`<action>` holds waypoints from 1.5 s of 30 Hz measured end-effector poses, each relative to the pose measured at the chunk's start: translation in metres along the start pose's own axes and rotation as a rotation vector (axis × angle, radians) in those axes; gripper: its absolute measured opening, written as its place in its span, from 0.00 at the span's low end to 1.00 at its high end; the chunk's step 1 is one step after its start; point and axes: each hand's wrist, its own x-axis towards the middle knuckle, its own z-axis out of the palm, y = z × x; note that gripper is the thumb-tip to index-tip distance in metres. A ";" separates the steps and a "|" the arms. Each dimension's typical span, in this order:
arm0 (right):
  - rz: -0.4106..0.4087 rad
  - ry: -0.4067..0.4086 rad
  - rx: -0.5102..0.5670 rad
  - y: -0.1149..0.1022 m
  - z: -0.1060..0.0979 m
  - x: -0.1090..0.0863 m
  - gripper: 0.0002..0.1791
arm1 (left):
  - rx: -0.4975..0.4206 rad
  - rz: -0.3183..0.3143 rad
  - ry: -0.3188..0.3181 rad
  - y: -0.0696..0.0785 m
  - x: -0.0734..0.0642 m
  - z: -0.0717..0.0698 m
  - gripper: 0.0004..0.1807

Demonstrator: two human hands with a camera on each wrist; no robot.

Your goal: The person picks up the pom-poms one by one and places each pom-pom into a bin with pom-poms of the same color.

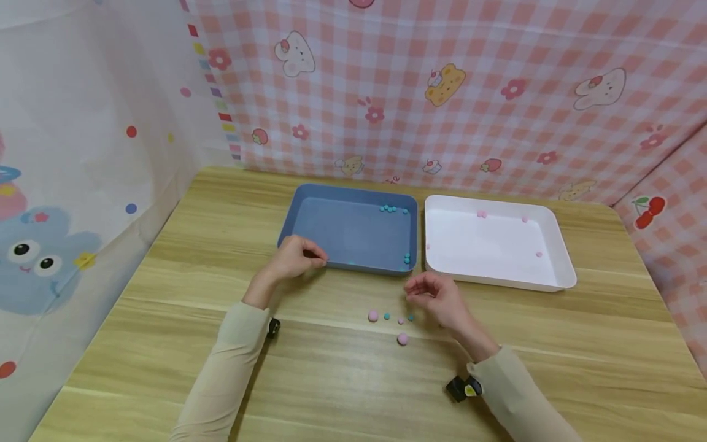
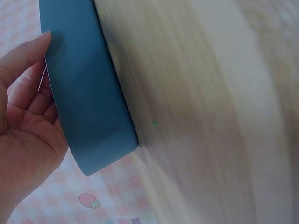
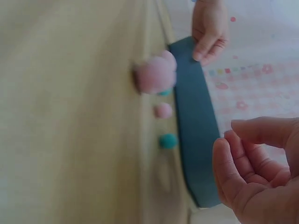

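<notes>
My left hand is at the near left corner of the blue tray. In the left wrist view its thumb touches the wall's top edge, with the other fingers behind the wall, so the hand pinches the rim. My right hand hovers over the table in front of the gap between the trays, fingers loosely bent, nothing visible between them. Near it on the table lie two large pink pom-poms, a small pink pom-pom and two small teal pom-poms.
Several teal pom-poms lie inside the blue tray, mostly along its right side. To its right stands a white tray with several pink pom-poms. Checked cloth hangs behind the wooden table.
</notes>
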 end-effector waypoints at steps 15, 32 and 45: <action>-0.029 -0.090 -0.029 0.018 0.007 -0.009 0.14 | -0.007 -0.003 0.001 0.002 -0.001 0.000 0.04; -0.081 -0.195 -0.228 0.020 0.005 -0.002 0.16 | -0.029 -0.021 -0.007 0.000 0.000 0.000 0.04; -0.050 -0.158 -0.183 0.019 0.004 0.000 0.14 | -0.017 0.002 -0.004 0.000 0.000 -0.001 0.04</action>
